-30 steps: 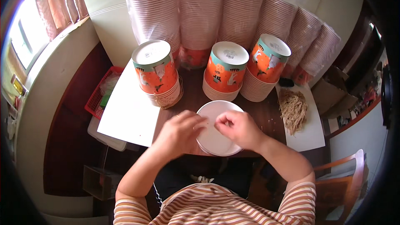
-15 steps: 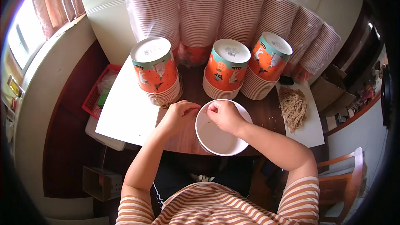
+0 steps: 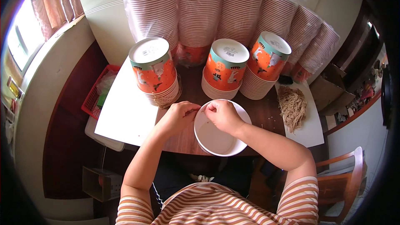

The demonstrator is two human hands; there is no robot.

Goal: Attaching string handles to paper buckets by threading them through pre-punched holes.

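A white paper bowl [image 3: 218, 139] sits open side up on the dark wooden table [image 3: 266, 114], right in front of me. My left hand [image 3: 177, 116] and my right hand [image 3: 225, 114] meet over the bowl's far left rim, fingertips almost touching. Both pinch what looks like a thin brown strand [image 3: 198, 110] stretched between them; it is too small to tell for sure. My right hand lies over the bowl, my left one just outside its rim.
Three stacks of upturned orange paper bowls [image 3: 155, 73] [image 3: 225, 68] [image 3: 266, 62] stand behind it, with plastic-wrapped stacks [image 3: 233, 12] along the wall. A pile of brown strands [image 3: 291, 107] lies on white paper at the right. A white board [image 3: 125, 110], red basket [image 3: 98, 93] and wooden chair [image 3: 341, 175] flank the table.
The bowl went from lying flat under my hands to showing its open inside. Both hands moved from its sides to its far rim and closed together there.
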